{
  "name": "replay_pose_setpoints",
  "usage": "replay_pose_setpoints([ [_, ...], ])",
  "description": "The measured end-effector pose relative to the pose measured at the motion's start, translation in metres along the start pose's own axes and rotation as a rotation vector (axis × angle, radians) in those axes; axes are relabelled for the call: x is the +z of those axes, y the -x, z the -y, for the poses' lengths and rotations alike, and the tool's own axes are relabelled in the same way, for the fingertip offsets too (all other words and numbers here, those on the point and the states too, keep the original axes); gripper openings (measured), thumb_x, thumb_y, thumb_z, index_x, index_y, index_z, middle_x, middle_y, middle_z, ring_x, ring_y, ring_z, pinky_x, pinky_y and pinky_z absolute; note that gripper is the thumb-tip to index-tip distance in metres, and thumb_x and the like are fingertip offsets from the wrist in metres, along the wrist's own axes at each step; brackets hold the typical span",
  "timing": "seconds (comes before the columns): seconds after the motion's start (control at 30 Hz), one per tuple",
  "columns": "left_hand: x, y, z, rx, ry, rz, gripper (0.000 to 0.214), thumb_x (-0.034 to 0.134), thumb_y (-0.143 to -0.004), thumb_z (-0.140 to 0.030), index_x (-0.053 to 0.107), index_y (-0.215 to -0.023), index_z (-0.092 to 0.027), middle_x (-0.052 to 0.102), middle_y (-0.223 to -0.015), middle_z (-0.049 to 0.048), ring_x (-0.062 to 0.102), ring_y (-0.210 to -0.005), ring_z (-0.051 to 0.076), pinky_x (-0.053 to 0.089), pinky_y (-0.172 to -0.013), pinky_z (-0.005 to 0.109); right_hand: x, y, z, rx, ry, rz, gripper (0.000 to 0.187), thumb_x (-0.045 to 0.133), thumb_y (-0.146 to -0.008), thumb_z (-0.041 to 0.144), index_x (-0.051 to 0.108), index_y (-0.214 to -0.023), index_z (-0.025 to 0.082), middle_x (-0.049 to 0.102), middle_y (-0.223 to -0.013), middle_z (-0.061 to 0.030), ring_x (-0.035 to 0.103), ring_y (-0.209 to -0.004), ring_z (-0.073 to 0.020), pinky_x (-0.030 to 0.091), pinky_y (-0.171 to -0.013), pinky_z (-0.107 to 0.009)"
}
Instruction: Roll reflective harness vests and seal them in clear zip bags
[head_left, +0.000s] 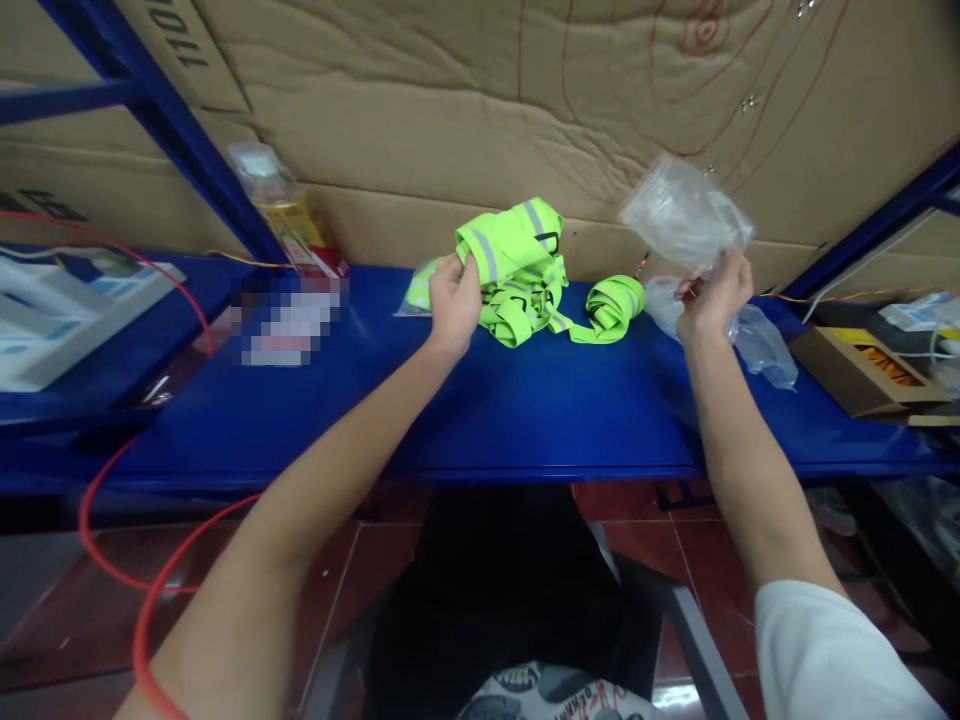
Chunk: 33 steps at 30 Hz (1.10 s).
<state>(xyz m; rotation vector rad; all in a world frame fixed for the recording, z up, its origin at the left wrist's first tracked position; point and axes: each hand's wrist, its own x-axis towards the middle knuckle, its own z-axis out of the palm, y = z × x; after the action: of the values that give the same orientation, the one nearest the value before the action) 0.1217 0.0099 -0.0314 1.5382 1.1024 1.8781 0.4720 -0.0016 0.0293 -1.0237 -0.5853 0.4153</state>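
My left hand (456, 300) grips a folded neon-yellow reflective strap bundle (504, 245) with grey stripes and a black clip, lifted a little over the blue table (570, 410). Under and beside it lie more loose neon straps (517, 312), and a rolled neon strap (613, 308) sits to their right. Behind my left wrist, a clear bag with neon material (417, 290) rests on the table. My right hand (716, 300) is closed on a clear plastic bag (686, 212), held up in front of the cardboard. More crumpled clear bags (765, 348) lie beneath that hand.
A bottle with a yellow-and-red label (289, 215) stands at the back left. An open cardboard box (862, 370) with orange items is at the right. A red hose (142, 580) loops at the lower left. Cardboard (420, 120) lines the back, between blue metal posts.
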Motion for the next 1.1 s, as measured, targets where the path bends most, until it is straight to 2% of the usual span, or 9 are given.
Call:
replay_pose_setpoints([
  [0.1,-0.009,-0.002,-0.004,0.076,-0.309,0.005,0.065,0.063,-0.098,-0.079,0.061,-0.066,-0.022,0.072,-0.093,0.0106,0.067,-0.111,0.032,0.055,-0.111,0.053,-0.005,-0.017,0.004,0.046,0.006,-0.091,0.022,0.047,-0.112,0.035,0.040,-0.092,0.032,0.043,-0.057,0.0117,0.042,-0.041,-0.0117,0.026,-0.046,-0.030],
  [0.2,-0.013,0.005,-0.006,0.182,-0.601,0.050,0.069,0.066,-0.093,-0.082,0.057,-0.061,-0.022,0.073,-0.101,0.0157,0.064,-0.120,0.040,0.046,-0.117,0.064,-0.005,-0.029,0.002,-0.026,-0.061,-0.127,0.023,0.053,-0.110,0.037,0.036,-0.095,0.033,0.043,-0.063,0.0119,0.050,-0.046,-0.0132,0.031,-0.046,-0.029],
  [0.33,-0.019,0.005,-0.003,0.200,-0.713,0.035,0.069,0.057,-0.098,-0.083,0.062,-0.065,-0.022,0.071,-0.102,0.0184,0.062,-0.126,0.044,0.042,-0.117,0.068,-0.008,-0.044,0.001,-0.123,-0.061,-0.174,0.026,0.054,-0.109,0.031,0.032,-0.094,0.034,0.050,-0.073,0.0084,0.060,-0.055,-0.0132,0.035,-0.047,-0.027],
  [0.53,-0.038,-0.014,-0.008,0.087,-0.792,0.023,0.041,0.059,-0.103,-0.060,0.078,-0.097,-0.024,0.071,-0.121,0.0196,0.058,-0.134,0.047,0.041,-0.118,0.071,-0.012,-0.042,0.002,-0.338,0.036,-0.132,0.051,0.033,-0.110,0.073,0.035,-0.080,0.032,0.027,-0.053,0.0113,0.026,-0.038,-0.0096,0.022,-0.041,-0.034],
  [0.6,-0.042,-0.016,-0.009,-0.002,-0.885,0.073,0.035,0.070,-0.096,-0.053,0.078,-0.114,-0.024,0.066,-0.136,0.0233,0.056,-0.137,0.051,0.040,-0.117,0.073,-0.008,-0.025,0.000,-0.398,0.083,-0.049,0.064,0.022,-0.105,0.085,0.038,-0.074,0.032,0.030,-0.048,0.0090,0.029,-0.036,-0.0103,0.020,-0.042,-0.035],
  [0.67,-0.045,-0.016,-0.007,-0.091,-0.959,0.151,0.052,0.078,-0.087,-0.048,0.075,-0.132,-0.022,0.061,-0.145,0.0287,0.055,-0.139,0.056,0.041,-0.114,0.076,-0.003,-0.003,-0.003,-0.439,0.161,0.085,0.075,0.015,-0.100,0.093,0.042,-0.066,0.031,0.033,-0.045,0.0063,0.033,-0.036,-0.0110,0.020,-0.043,-0.035],
  [0.8,-0.047,-0.011,0.006,-0.110,-0.969,0.244,0.061,0.077,-0.082,-0.045,0.071,-0.138,-0.022,0.062,-0.147,0.0328,0.054,-0.138,0.062,0.038,-0.109,0.085,0.001,0.045,-0.009,-0.525,0.303,0.475,0.072,0.051,-0.100,0.089,0.051,-0.063,0.027,0.046,-0.053,0.0033,0.038,-0.049,-0.0131,0.033,-0.054,-0.034],
  [0.97,-0.055,-0.019,0.015,-0.111,-0.944,0.131,0.051,0.074,-0.084,-0.039,0.076,-0.132,-0.022,0.065,-0.143,0.0309,0.057,-0.138,0.060,0.037,-0.112,0.085,0.000,0.086,-0.011,-0.594,0.497,0.869,0.062,0.061,-0.103,0.075,0.064,-0.070,0.023,0.050,-0.058,0.0023,0.042,-0.055,-0.0138,0.032,-0.057,-0.034],
  [1.1,-0.063,-0.035,0.019,-0.012,-0.649,-0.104,0.034,0.066,-0.096,-0.049,0.080,-0.117,-0.026,0.076,-0.129,0.0180,0.065,-0.131,0.045,0.042,-0.120,0.070,0.003,0.106,-0.014,-0.561,0.528,1.008,0.056,0.061,-0.105,0.070,0.073,-0.079,0.023,0.059,-0.058,0.0014,0.046,-0.053,-0.0139,0.034,-0.056,-0.033],
])
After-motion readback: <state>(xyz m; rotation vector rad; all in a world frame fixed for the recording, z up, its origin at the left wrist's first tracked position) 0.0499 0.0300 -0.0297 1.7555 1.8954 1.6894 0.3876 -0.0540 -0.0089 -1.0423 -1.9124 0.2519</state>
